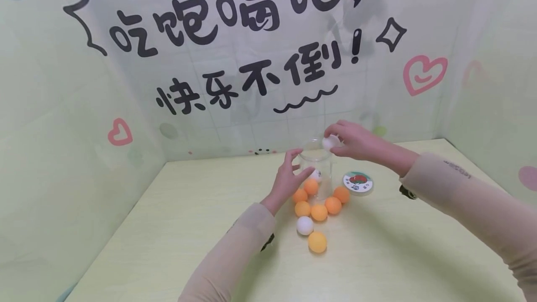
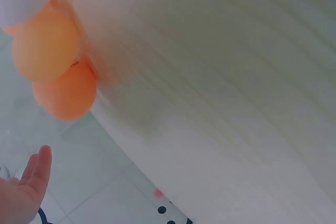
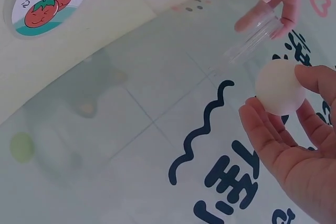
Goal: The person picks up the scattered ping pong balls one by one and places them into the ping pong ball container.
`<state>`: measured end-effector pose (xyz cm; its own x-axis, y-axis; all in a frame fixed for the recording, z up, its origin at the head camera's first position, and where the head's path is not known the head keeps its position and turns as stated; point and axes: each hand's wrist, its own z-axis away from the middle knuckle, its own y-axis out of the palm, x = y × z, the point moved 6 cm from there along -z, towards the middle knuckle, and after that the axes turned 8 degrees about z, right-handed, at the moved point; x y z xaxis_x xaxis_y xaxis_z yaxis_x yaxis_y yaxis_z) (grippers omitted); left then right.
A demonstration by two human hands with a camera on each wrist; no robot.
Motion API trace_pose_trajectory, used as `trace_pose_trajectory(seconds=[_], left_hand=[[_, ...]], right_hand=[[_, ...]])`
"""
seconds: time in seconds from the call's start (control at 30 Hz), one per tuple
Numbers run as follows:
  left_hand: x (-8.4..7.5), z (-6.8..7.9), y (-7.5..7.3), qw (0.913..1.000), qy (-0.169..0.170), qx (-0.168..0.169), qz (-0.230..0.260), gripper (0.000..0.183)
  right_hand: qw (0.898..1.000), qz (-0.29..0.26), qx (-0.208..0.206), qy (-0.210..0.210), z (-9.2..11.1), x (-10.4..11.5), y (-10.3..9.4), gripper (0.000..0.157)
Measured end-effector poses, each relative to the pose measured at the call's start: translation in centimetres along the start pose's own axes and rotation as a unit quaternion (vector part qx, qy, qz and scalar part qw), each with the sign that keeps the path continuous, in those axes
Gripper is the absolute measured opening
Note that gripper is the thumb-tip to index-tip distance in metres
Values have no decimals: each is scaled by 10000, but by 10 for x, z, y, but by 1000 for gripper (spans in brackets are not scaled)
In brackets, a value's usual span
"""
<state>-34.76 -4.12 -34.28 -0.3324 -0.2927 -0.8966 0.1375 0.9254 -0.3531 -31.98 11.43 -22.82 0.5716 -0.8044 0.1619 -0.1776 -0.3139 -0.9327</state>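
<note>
A clear cylindrical jar (image 1: 325, 167) stands upright on the table. My left hand (image 1: 289, 176) grips its left side, thumb and fingers spread around the wall. Between thumb and fingertips, my right hand (image 1: 356, 141) pinches a white ball (image 3: 281, 87) at the right of the jar's rim. Another white ball (image 1: 315, 175) with a dark mark shows by the left thumb; whether it is inside the jar I cannot tell. Several orange balls (image 1: 319, 212) lie around the jar's base. In the left wrist view, the left hand (image 2: 29, 187) shows only in part.
A round lid-like disc (image 1: 358, 183) with a tomato picture lies right of the jar. Nearer the front are a loose white ball (image 1: 305, 225) and a yellow-orange ball (image 1: 317, 242). A printed curtain (image 1: 235, 129) hangs behind the pale table (image 1: 168, 227).
</note>
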Motion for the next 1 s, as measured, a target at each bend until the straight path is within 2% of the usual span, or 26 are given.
trace_pose_trajectory(seconds=[0.43, 1.0], left_hand=[[-2, 1, -1, 10000, 50, 4, -4, 59], [0, -1, 0, 10000, 66, 7, -3, 58]], right_hand=[[9999, -136, 87, -55, -20, 2, 19, 29], [9996, -262, 26, -87, -18, 5, 24, 29]])
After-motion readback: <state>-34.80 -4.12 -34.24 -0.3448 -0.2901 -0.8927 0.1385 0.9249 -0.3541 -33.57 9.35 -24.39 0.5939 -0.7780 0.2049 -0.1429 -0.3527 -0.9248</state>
